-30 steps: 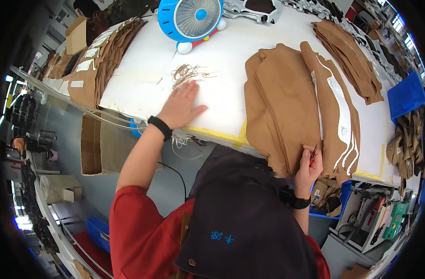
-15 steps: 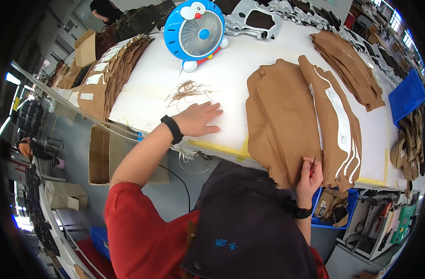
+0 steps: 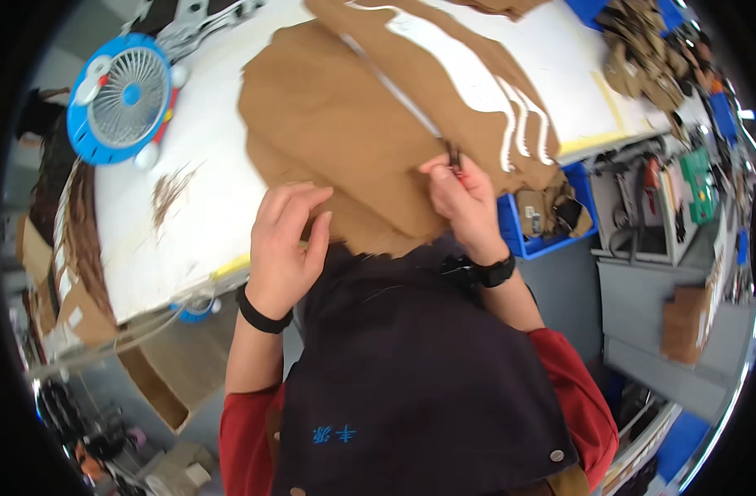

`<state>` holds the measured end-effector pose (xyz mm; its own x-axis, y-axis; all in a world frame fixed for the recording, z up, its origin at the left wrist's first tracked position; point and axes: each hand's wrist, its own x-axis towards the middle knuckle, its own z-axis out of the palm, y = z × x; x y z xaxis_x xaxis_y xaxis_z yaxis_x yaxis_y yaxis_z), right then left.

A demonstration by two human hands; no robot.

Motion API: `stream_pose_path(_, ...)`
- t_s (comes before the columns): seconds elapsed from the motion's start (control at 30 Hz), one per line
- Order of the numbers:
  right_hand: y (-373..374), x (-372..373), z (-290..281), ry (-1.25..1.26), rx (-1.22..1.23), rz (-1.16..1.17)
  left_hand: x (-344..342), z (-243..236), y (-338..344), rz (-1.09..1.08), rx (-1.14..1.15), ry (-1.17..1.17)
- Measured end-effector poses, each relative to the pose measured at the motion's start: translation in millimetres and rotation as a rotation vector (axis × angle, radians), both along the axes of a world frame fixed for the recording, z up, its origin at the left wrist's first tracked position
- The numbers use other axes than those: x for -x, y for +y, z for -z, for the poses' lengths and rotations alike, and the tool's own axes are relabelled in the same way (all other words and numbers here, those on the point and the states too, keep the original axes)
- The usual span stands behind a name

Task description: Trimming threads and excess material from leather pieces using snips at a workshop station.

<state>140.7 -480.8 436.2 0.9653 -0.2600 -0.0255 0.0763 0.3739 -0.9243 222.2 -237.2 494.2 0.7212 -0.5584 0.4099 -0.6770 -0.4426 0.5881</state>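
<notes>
A brown garment (image 3: 345, 124) with white strips lies spread on the white table (image 3: 204, 223). My right hand (image 3: 465, 207) pinches the garment's near edge, where a small dark part (image 3: 454, 157) shows at my fingertips; I cannot tell what that part is. My left hand (image 3: 283, 248) hovers with fingers apart at the garment's near left edge, its fingertips just over the cloth. A dark apron covers my front below both hands.
A round blue fan (image 3: 126, 99) stands at the table's far left. Brown thread scraps (image 3: 169, 188) lie near it. Stacked brown pieces (image 3: 72, 240) line the left edge. A blue bin (image 3: 543, 223) sits under the table on the right, a cardboard box (image 3: 159, 380) below left.
My left hand has left the bare table by the thread scraps and come over to the garment's edge. My right hand stays on the garment. The view has swung left.
</notes>
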Motion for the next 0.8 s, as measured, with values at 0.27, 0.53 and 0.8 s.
stream_pose_path(0.27, 15.1, -10.3, 17.2, -0.198, 0.338, 0.035, -0.1, 8.2, -25.0, 0.091, -0.348, -0.249)
stream_pose_path(0.53, 10.4, -3.6, 14.6, -0.213, 0.319, 0.042, -13.0, 4.6, -19.9, 0.202, -0.396, -0.320)
stream_pose_path(0.8, 16.0, -5.2, 15.6, -0.251, 0.336, 0.096, -18.8, -1.0, -24.6, 0.247, -0.372, -0.058)
